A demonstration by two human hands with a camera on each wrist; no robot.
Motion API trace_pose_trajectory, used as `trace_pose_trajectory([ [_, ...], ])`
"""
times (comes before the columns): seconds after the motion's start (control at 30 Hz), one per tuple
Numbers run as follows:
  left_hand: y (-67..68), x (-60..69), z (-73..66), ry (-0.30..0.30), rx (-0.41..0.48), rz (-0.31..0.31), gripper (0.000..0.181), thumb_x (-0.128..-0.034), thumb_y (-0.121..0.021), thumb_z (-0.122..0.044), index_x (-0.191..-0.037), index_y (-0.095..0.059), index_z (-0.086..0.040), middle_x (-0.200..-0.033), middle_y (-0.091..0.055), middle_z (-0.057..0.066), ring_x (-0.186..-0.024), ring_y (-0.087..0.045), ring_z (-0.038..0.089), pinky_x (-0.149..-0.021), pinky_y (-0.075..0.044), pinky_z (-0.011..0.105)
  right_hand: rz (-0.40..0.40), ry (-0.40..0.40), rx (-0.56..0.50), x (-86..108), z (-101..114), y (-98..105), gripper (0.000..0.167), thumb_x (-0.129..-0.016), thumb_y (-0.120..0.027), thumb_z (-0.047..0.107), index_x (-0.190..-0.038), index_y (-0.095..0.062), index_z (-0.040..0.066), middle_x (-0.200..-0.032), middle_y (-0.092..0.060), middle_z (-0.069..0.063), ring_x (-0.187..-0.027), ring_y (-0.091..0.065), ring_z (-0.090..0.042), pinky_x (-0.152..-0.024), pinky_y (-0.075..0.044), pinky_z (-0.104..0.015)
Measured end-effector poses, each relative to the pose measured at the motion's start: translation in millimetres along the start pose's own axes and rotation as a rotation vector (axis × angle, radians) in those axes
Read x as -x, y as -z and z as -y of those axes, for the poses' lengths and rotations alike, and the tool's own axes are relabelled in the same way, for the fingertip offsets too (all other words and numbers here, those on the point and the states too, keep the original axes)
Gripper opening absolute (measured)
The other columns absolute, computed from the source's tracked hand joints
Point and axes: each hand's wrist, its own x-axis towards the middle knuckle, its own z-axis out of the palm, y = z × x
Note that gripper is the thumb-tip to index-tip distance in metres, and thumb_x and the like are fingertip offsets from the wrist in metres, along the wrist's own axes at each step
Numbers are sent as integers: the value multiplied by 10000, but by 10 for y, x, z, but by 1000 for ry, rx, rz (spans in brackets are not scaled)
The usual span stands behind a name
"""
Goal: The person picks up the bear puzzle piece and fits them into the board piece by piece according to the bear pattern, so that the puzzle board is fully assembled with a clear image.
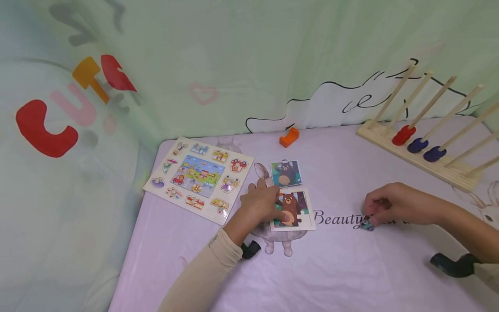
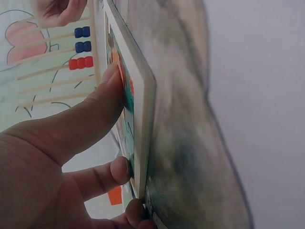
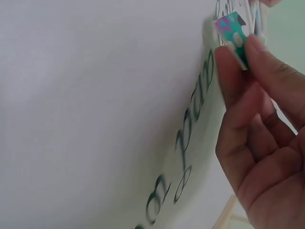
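My left hand [image 1: 262, 203] rests on a small bear jigsaw puzzle [image 1: 308, 207] in a white-edged tray lying on the table. In the left wrist view, its thumb [image 2: 107, 90] presses the printed face and the fingertips touch the board near its edge. A pale bare patch shows at the puzzle's lower right. Directly behind it, a matching bear picture card [image 1: 286, 173] lies flat. Off to the right, my right hand [image 1: 401, 204] pinches a small teal puzzle piece [image 3: 232, 31] between thumb and index finger, close to the tabletop.
A wooden knob puzzle board [image 1: 238, 190] lies at the left. An orange block [image 1: 289, 137] stands near the back edge. At the back right is a wooden peg rack [image 1: 421, 158] with red and blue beads. Printed cloth [image 1: 343, 268] covers the table, and curtains hang behind.
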Motion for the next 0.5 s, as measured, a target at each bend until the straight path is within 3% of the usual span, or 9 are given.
trace_pose_trajectory([
  [0.33, 2, 3, 2, 0, 0, -3, 515, -728, -884, -534, -1066, -642, -232, -1199, -503, 106, -1069, -464, 302, -816, -499, 531, 11, 21, -78, -185, 251, -55, 100, -921, -749, 246, -1017, -722, 239, -871, -666, 109, -797, -584, -67, -686, -518, -223],
  [0.5, 5, 9, 0, 0, -2, -3, 518, -730, -882, -535, -1079, -645, -234, -1209, -505, 109, -1075, -466, 306, -828, -500, 540, 16, 24, -126, -286, 335, -116, 89, -960, -709, 210, -1047, -697, 192, -887, -648, 69, -739, -590, -94, -627, -526, -237],
])
